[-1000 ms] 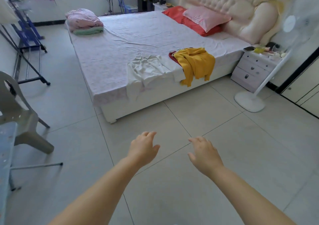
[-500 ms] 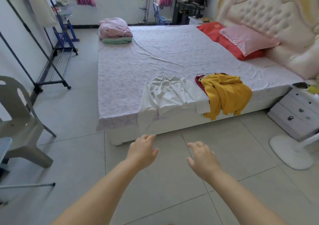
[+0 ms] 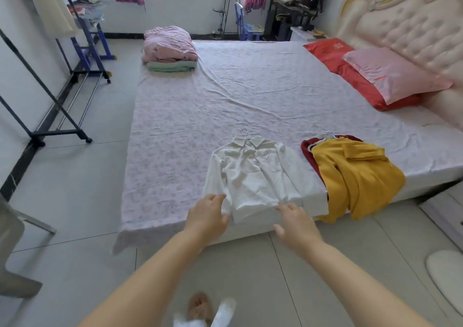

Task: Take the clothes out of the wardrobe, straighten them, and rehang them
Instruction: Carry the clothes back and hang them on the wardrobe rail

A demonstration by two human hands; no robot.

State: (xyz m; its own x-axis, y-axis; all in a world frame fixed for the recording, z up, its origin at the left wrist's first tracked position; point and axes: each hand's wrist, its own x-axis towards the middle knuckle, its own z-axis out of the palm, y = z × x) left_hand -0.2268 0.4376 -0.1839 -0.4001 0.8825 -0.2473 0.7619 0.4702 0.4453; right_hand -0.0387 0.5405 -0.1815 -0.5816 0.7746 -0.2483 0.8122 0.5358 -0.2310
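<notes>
Both hands (image 3: 253, 220) hover by white shirt (image 3: 260, 176), yellow garment (image 3: 355, 176) beside.

The white shirt (image 3: 260, 179) is thin, creased cloth on a shiny wire hanger (image 3: 244, 131). Just right of it lies a matt mustard garment (image 3: 355, 176) — soft, heavier-looking cloth. The bed sheet (image 3: 250, 101) is wrinkled printed cotton-like fabric, the floor tiles (image 3: 67, 189) smooth with a dull sheen — the far headboard (image 3: 411, 23) tufted and glossy.
</notes>
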